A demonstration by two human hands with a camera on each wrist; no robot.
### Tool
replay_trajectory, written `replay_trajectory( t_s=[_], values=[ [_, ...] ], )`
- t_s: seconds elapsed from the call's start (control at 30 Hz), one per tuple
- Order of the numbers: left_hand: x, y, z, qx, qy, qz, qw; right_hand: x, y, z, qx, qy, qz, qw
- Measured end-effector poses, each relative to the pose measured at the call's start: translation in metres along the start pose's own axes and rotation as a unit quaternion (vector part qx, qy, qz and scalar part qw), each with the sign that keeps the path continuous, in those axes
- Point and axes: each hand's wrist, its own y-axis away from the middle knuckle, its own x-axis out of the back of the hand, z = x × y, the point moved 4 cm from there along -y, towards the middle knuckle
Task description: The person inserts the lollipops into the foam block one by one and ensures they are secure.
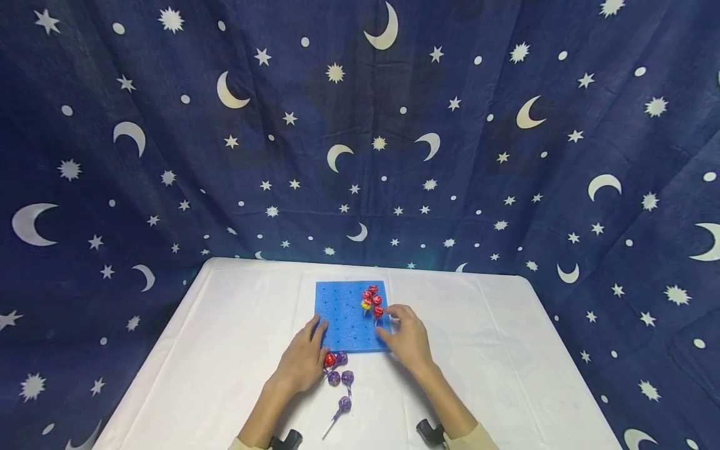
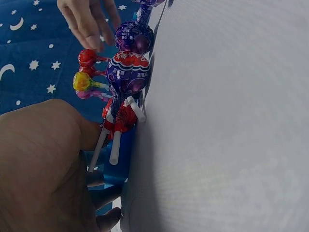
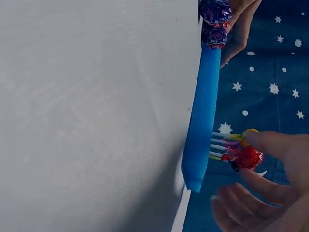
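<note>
Lollipop (image 1: 378, 310): red-wrapped, stick down in the blue foam block (image 1: 345, 328), its head just left of my right grip (image 1: 409, 337), by the index tip.
Feel: light, I judge, with a hard head and a stiff, thin stick; the wrapper looks slick and could turn under my fingers.
Hold: best on the stick just under the wrapped head; a squeeze high on the round part might slip.
Right grip: thumb and index spread apart; whether either tip touches the candy, I cannot tell.
Neighbours: more red lollipops (image 1: 377, 300) and a yellow-and-red lollipop (image 1: 366, 304), clustered upright beyond and left of my right fingertips.
Foam: between my two grips, pitted with small holes; probably soft enough to dent and light enough to skid.
Left grip (image 1: 304, 361): fingers loosely spread at the foam's near left corner, pinching nothing that I can see.
Loose sweets: one loose red lollipop (image 1: 330, 359) just beside my left thumb, purple lollipops (image 1: 347, 377) right of that grip, on the white bench (image 1: 478, 356).
Backdrop: star-and-moon cloth (image 1: 365, 125), well beyond both grips.
</note>
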Motion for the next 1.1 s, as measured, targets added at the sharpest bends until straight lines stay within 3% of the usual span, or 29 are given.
replay_trajectory(
  t_s=[0.17, 0.33, 0.63, 0.83, 1.1],
  values=[
    [0.002, 0.003, -0.001, -0.005, -0.001, 0.009, 0.9999, -0.006, 0.01, 0.006, -0.012, 0.026, -0.067, 0.9973],
    [0.002, 0.003, -0.004, 0.006, 0.004, -0.009, 0.9999, -0.013, 0.016, 0.011, -0.016, 0.036, -0.108, 0.9934],
    [0.009, -0.008, -0.011, 0.022, 0.011, -0.047, 0.9986, -0.014, 0.016, 0.012, -0.016, 0.041, -0.11, 0.993],
    [0.017, -0.015, -0.005, 0.013, 0.007, -0.019, 0.9997, -0.011, 0.013, 0.014, -0.012, 0.041, -0.109, 0.9932],
    [0.02, -0.018, 0.02, -0.035, 0.003, 0.017, 0.9992, -0.01, 0.014, 0.017, -0.016, 0.042, -0.112, 0.9926]
  ],
)
